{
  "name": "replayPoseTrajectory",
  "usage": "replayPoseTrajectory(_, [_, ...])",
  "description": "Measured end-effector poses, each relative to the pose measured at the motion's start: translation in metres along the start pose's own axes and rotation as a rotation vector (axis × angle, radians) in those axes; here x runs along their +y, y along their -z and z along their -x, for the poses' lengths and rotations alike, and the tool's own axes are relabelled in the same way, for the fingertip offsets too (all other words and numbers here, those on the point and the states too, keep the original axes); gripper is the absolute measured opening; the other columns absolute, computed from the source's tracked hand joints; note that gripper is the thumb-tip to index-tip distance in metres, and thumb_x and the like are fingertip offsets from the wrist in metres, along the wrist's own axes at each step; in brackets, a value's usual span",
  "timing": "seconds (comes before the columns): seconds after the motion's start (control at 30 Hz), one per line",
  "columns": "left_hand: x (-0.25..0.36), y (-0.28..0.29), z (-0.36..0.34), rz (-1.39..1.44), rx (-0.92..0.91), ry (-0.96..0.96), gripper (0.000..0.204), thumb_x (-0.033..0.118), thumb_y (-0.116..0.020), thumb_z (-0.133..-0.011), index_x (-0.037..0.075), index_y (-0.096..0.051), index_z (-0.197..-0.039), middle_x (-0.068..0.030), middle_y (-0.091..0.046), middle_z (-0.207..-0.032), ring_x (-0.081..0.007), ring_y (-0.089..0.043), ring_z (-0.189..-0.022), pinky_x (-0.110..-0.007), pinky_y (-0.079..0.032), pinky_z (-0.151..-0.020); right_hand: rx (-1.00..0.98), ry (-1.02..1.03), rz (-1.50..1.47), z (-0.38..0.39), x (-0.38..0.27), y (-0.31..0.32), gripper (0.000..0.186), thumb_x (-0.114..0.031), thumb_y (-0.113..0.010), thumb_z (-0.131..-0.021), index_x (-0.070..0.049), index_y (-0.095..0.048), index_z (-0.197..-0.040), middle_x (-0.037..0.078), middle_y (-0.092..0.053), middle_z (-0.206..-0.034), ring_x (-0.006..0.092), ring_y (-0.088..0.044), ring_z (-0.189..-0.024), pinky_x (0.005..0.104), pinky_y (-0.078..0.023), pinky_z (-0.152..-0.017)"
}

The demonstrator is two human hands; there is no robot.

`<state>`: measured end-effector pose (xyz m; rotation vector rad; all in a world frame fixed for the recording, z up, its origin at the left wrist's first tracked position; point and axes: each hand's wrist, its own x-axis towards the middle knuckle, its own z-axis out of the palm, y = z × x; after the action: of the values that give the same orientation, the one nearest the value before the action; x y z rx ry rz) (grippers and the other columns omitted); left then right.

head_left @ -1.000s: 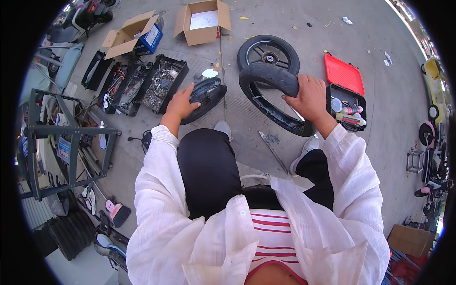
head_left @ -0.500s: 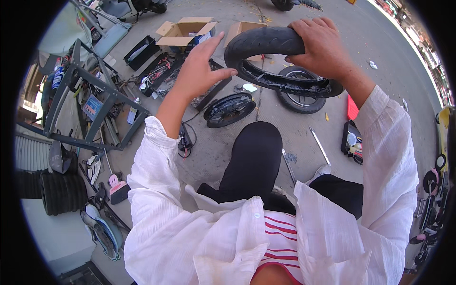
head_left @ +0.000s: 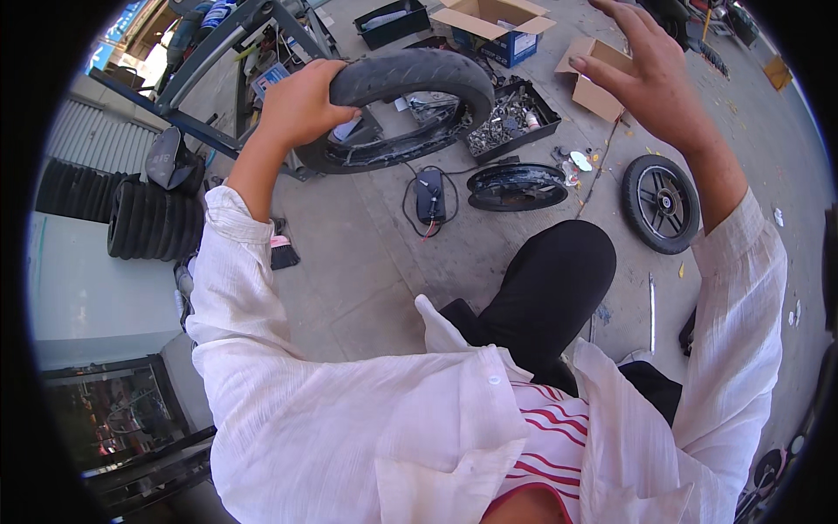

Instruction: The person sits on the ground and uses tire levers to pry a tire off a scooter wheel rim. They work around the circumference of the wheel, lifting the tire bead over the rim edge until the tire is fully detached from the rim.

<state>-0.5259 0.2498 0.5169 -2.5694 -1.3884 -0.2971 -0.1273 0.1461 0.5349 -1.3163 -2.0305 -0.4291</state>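
Observation:
My left hand (head_left: pixel 303 100) grips a black rubber tire (head_left: pixel 419 70) by its left side, thumb on the near edge and fingers wrapped behind it. The tire is held up off the ground, tilted, with its worn inner side showing. My right hand (head_left: pixel 642 79) is raised away from the tire, fingers and thumb spread, with nothing in it. Below the tire a bare black wheel rim (head_left: pixel 517 187) lies on the ground. Farther right lies a wheel with its tire fitted (head_left: pixel 661 203), black with a spoked hub.
A black tray of metal parts (head_left: pixel 515 120) sits behind the rim, near open cardboard boxes (head_left: pixel 493 19). A black power adapter (head_left: pixel 429 196) with cable lies left of the rim. Stacked tires (head_left: pixel 153 218) and a metal frame (head_left: pixel 218 57) stand at left; a metal bar (head_left: pixel 651 312) lies at right.
The tire has passed from my right hand to my left and moved left. My right hand has let go and opened. The view has turned left.

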Motion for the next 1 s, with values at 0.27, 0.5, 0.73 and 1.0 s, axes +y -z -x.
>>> replayPoseTrajectory(0.27, [-0.113, -0.161, 0.051, -0.222, -0.387, 0.395, 0.058, 0.030, -0.086, -0.068, 0.012, -0.065, -0.119, -0.0099, -0.065, -0.119, -0.0328, -0.064, -0.110, -0.044, -0.054, -0.089, -0.292, -0.820, 0.079, 0.230, 0.130, 0.076, 0.045, -0.026, -0.065, -0.097, -0.001, -0.057, -0.133, 0.016, -0.061, -0.131, 0.0258, -0.056, -0.123, 0.0380, -0.044, -0.104])
replayPoseTrajectory(0.5, [-0.169, -0.268, 0.104, -0.217, -0.309, 0.794, 0.069, 0.024, -0.080, -0.079, 0.017, -0.050, -0.141, -0.0080, -0.055, -0.140, -0.0320, -0.054, -0.127, -0.044, -0.050, -0.100, -0.189, -1.377, 0.033, 0.411, 0.156, 0.146, 0.043, -0.026, -0.060, -0.100, 0.005, -0.058, -0.130, 0.017, -0.064, -0.127, 0.0246, -0.060, -0.117, 0.0352, -0.045, -0.102])
replayPoseTrajectory(0.73, [-0.181, -0.237, 0.036, 0.237, -0.055, 0.869, 0.075, 0.046, -0.065, -0.091, 0.008, -0.039, -0.151, -0.0193, -0.041, -0.153, -0.0366, -0.041, -0.140, -0.045, -0.039, -0.111, 0.011, -1.631, -0.282, 0.395, 0.111, 0.131, 0.058, -0.044, -0.051, -0.102, -0.006, -0.048, -0.145, 0.018, -0.051, -0.144, 0.0320, -0.049, -0.132, 0.0448, -0.034, -0.112])
replayPoseTrajectory(1.0, [0.002, -0.153, -0.046, 2.533, -0.124, 0.385, 0.095, 0.074, -0.034, -0.094, 0.006, -0.019, -0.158, -0.0233, -0.017, -0.163, -0.0425, -0.017, -0.149, -0.062, -0.017, -0.118, 0.302, -1.503, -0.875, 0.321, 0.054, 0.139, 0.076, -0.071, -0.026, -0.099, -0.022, -0.035, -0.156, 0.017, -0.038, -0.155, 0.0392, -0.042, -0.137, 0.0526, -0.032, -0.111])
